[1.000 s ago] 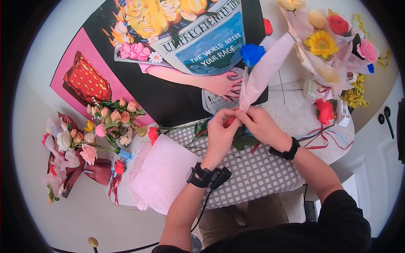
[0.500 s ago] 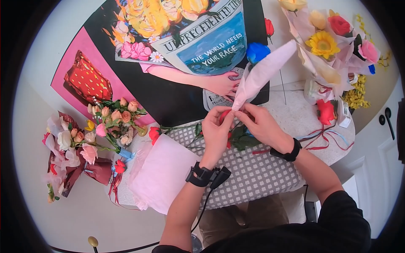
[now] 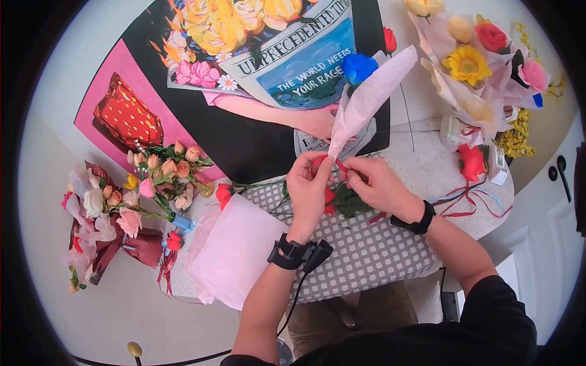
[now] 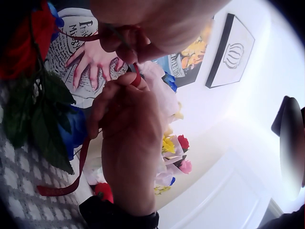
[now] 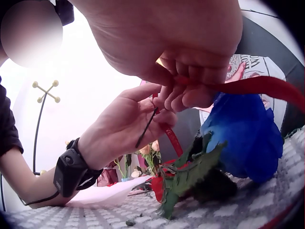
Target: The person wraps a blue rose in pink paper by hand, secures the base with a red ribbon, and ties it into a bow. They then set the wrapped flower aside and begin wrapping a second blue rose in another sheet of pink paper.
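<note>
A blue rose (image 3: 359,68), wrapped in pale pink paper (image 3: 372,97), points up and away from the person. My left hand (image 3: 308,192) grips the gathered lower end of the wrap, and a thin dark stem (image 5: 147,128) sticks out below its fingers. Between the hands runs a red ribbon (image 4: 82,167), drawn around the gathered paper. My right hand (image 3: 378,183) pinches this ribbon just to the right of the wrap, and a loose end hangs from it. Under the hands lie another blue rose (image 5: 248,138) and green leaves (image 5: 195,181).
A grey checked cloth (image 3: 378,256) covers the table's front. Pink paper sheets (image 3: 238,250) lie on the left, near a bunch of peach roses (image 3: 171,168). A wrapped bouquet (image 3: 467,67) stands back right, with loose ribbons (image 3: 470,198) below. Behind leans a large painting (image 3: 244,134).
The wrapped rose first tipped right, then shifted back left and a little lower. My right hand has drawn slightly apart from the left, with ribbon now showing between them.
</note>
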Tool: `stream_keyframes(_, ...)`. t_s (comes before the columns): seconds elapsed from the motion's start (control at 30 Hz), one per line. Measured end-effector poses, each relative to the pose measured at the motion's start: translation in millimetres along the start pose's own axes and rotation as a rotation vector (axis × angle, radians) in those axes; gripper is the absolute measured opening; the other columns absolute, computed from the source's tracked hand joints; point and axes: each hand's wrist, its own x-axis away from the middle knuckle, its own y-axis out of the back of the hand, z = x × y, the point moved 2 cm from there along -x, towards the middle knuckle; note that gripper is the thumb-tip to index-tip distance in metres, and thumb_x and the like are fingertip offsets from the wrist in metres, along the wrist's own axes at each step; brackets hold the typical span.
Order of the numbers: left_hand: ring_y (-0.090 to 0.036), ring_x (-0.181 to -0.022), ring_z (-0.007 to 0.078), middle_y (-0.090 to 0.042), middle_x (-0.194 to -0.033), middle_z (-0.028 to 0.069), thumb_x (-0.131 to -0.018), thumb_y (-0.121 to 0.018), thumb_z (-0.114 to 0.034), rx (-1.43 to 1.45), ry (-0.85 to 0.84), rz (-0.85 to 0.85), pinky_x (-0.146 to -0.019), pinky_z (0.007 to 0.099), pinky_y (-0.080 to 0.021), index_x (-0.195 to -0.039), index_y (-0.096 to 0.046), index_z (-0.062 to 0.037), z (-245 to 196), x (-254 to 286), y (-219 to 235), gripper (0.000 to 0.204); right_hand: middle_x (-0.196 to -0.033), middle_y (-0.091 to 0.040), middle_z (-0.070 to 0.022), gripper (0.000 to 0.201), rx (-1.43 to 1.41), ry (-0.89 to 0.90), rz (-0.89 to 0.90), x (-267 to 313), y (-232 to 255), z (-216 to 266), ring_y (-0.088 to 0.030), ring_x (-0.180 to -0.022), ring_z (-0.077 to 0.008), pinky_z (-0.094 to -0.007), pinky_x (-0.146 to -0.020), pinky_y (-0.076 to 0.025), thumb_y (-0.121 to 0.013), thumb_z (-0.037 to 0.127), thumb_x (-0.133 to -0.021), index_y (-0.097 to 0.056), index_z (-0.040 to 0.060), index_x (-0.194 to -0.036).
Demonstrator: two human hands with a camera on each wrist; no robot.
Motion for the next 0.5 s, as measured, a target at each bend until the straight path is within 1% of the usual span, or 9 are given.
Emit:
stream_keyframes(0.03,-0.057,-0.068,0.0049,-0.065,-0.08,0.0006,-0.098,-0.068,-0.006,-0.007,0.002,0.003,-0.062,0.0192,-0.043,-0.106,-0.066,0.0009,0.1,-0.1,0.2,0.012,-0.071,-0.061,-0.0161,0.01,0.0,0.0,0.0,-0.2,0.5,-0.8,-0.06,-0.061,-0.0286,-0.0388,-0.059,-0.046,-0.055,0.006,-0.093,-0.062,-0.002,-0.092)
stream_keyframes(0.1,-0.057,-0.068,0.0046,-0.066,-0.081,0.0006,-0.097,-0.068,-0.006,-0.034,0.019,0.008,-0.062,0.0191,-0.043,-0.106,-0.066,0.001,-0.3,-0.9,0.6,0.012,-0.08,-0.062,-0.0142,0.007,0.077,0.238,0.003,-1.1,0.8,2.5,-0.061,-0.064,-0.0269,-0.0371,-0.058,-0.046,-0.057,0.002,-0.09,-0.062,-0.0023,-0.092)
stream_keyframes(0.13,-0.057,-0.068,0.0042,-0.067,-0.082,0.0006,-0.097,-0.069,-0.006,-0.062,0.038,0.012,-0.061,0.0189,-0.043,-0.106,-0.066,0.0011,-0.1,-0.7,1.1,0.012,-0.08,-0.062,-0.0142,0.007,0.077,0.238,0.005,-0.1,0.3,4.0,-0.061,-0.064,-0.0269,-0.0371,-0.058,-0.046,-0.057,0.002,-0.09,-0.062,-0.0023,-0.092)
stream_keyframes(0.2,-0.056,-0.068,0.0037,-0.067,-0.083,0.0005,-0.097,-0.069,-0.006,-0.069,0.053,0.034,-0.061,0.0185,-0.042,-0.107,-0.066,0.0009,7.5,-2.7,3.8,0.012,-0.088,-0.062,-0.0113,0.009,0.027,0.286,-0.049,2.7,0.5,8.9,-0.06,-0.065,-0.0227,-0.0333,-0.057,-0.045,-0.058,-0.002,-0.089,-0.065,-0.0022,-0.096)
stream_keyframes(0.23,-0.056,-0.068,0.0032,-0.068,-0.084,0.0004,-0.097,-0.069,-0.006,-0.076,0.069,0.059,-0.06,0.0182,-0.042,-0.107,-0.066,0.0008,10.5,-3.1,4.5,0.013,-0.088,-0.062,-0.0113,0.009,0.026,0.287,-0.046,3.1,0.2,8.6,-0.06,-0.065,-0.0227,-0.0333,-0.057,-0.045,-0.058,-0.002,-0.089,-0.065,-0.0022,-0.096)
stream_keyframes(0.33,-0.054,-0.067,0.0022,-0.067,-0.083,-0.001,-0.097,-0.068,-0.005,-0.095,0.077,0.109,-0.058,0.0177,-0.041,-0.107,-0.066,-0.0001,9.8,-1.4,2.9,0.011,-0.091,-0.062,-0.0093,0.013,0.043,0.293,-0.117,3.5,2.3,7.6,-0.058,-0.066,-0.0185,-0.0295,-0.057,-0.044,-0.059,-0.004,-0.09,-0.066,-0.0029,-0.102)
stream_keyframes(0.4,-0.053,-0.067,0.0014,-0.066,-0.083,-0.002,-0.097,-0.068,-0.004,-0.154,0.081,0.133,-0.058,0.0176,-0.04,-0.107,-0.067,-0.0003,9.5,0.2,3.1,0.011,-0.092,-0.062,-0.0093,0.015,0.047,0.369,-0.171,3.1,5.1,8.9,-0.056,-0.068,-0.0155,-0.0273,-0.056,-0.044,-0.061,-0.003,-0.092,-0.066,-0.0041,-0.106)
stream_keyframes(0.43,-0.052,-0.067,0.0005,-0.065,-0.082,-0.003,-0.097,-0.067,-0.003,-0.212,0.084,0.156,-0.057,0.0175,-0.039,-0.107,-0.067,-0.0005,9.4,0.9,2.6,0.011,-0.092,-0.062,-0.0093,0.015,0.049,0.369,-0.172,3.1,5.6,9.2,-0.056,-0.068,-0.0155,-0.0273,-0.056,-0.044,-0.061,-0.003,-0.092,-0.066,-0.0041,-0.106)
stream_keyframes(0.5,-0.052,-0.067,-0.0001,-0.064,-0.081,-0.004,-0.097,-0.066,-0.002,-0.205,0.052,0.155,-0.057,0.0173,-0.038,-0.107,-0.067,-0.0002,8.0,3.5,-5.3,0.01,-0.097,-0.065,-0.0112,0.015,0.039,0.392,-0.229,3.0,6.3,10.6,-0.06,-0.072,-0.0179,-0.0281,-0.059,-0.047,-0.062,-0.002,-0.092,-0.066,-0.0055,-0.106)
